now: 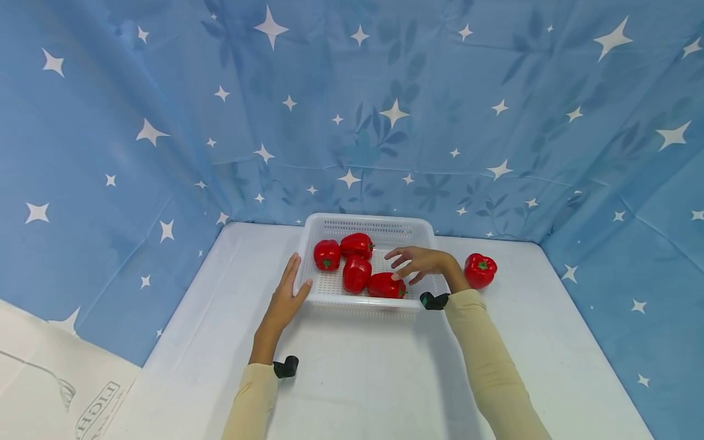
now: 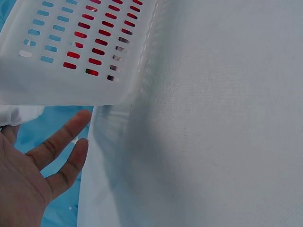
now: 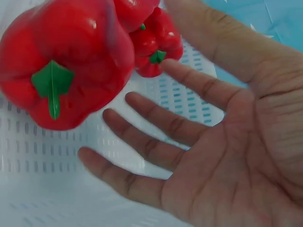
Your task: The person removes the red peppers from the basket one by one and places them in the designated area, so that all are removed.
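A white perforated plastic basket (image 1: pixel 368 223) holds several red bell peppers with green stems. My left hand (image 1: pixel 283 300) is at the basket's left side, fingers straight and thumb near the rim. In the left wrist view, its fingers spread beside the basket wall (image 2: pixel 61 85); I cannot tell if they touch it. Over the basket's right part hovers my right hand (image 1: pixel 423 261), fingers loosely spread and holding nothing. Nearest to it lies the front-right bell pepper (image 1: pixel 385 285), which looms large in the right wrist view (image 3: pixel 90 61). Another bell pepper (image 1: pixel 480 271) sits outside, right of the basket.
The basket stands near the back of a white-covered table (image 1: pixel 363 373). A blue curtain (image 1: pixel 330 146) with white stars hangs behind and along both sides. Dark wrist cameras (image 1: pixel 286 366) are strapped to both wrists.
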`<action>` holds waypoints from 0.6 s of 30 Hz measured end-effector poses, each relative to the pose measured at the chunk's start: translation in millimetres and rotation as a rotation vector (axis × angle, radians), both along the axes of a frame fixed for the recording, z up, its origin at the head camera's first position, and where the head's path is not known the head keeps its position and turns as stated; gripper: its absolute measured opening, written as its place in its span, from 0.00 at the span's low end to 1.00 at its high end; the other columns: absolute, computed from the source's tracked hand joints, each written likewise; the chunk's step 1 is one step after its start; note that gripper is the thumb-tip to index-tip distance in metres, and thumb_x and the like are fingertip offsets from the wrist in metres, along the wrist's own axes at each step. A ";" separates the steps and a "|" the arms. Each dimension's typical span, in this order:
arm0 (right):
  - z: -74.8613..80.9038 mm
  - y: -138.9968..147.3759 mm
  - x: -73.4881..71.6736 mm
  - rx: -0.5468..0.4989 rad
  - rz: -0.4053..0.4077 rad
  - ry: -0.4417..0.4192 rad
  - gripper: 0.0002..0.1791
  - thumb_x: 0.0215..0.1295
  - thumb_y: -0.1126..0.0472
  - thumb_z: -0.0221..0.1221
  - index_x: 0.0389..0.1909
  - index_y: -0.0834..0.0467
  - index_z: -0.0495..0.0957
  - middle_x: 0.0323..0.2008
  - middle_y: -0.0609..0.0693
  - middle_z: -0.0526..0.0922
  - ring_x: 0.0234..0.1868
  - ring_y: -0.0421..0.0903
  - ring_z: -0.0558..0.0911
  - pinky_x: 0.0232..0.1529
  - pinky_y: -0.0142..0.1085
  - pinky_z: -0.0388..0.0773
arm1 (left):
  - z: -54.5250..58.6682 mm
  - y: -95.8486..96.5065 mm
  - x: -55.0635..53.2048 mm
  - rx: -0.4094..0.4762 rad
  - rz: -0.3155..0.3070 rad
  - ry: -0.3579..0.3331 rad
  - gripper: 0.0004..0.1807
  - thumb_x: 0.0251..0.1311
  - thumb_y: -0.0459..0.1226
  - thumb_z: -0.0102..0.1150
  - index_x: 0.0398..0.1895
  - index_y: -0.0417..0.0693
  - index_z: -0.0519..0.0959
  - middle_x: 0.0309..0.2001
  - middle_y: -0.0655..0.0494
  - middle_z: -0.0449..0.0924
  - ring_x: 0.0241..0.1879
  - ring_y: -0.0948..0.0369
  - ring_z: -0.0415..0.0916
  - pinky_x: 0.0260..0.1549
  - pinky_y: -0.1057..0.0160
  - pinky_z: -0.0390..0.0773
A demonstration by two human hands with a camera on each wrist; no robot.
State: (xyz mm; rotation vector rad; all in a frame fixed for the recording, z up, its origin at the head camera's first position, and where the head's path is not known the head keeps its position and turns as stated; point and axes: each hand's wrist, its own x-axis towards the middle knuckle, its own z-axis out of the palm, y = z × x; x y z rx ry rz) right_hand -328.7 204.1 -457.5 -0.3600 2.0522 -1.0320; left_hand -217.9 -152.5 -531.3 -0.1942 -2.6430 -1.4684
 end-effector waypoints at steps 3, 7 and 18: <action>0.7 -3.4 0.1 0.037 0.013 -0.037 0.47 0.54 0.54 0.69 0.73 0.57 0.56 0.70 0.63 0.63 0.68 0.60 0.66 0.56 0.58 0.77 | 0.9 -0.3 0.5 0.007 0.001 -0.007 0.39 0.69 0.56 0.47 0.79 0.64 0.45 0.78 0.72 0.38 0.78 0.53 0.43 0.66 0.39 0.61; 0.2 -4.6 -1.3 0.072 0.021 -0.073 0.49 0.52 0.55 0.70 0.73 0.56 0.55 0.69 0.61 0.63 0.67 0.59 0.68 0.53 0.55 0.80 | 1.9 0.1 1.2 0.013 0.005 -0.009 0.39 0.69 0.55 0.48 0.79 0.64 0.45 0.78 0.72 0.38 0.78 0.53 0.43 0.66 0.40 0.61; -8.2 -8.3 -10.4 0.137 -0.015 -0.238 0.47 0.53 0.55 0.71 0.72 0.51 0.57 0.66 0.57 0.68 0.63 0.55 0.72 0.50 0.53 0.82 | 1.3 1.3 1.6 -0.006 0.006 0.009 0.39 0.69 0.54 0.48 0.79 0.61 0.45 0.79 0.70 0.38 0.78 0.52 0.43 0.67 0.40 0.59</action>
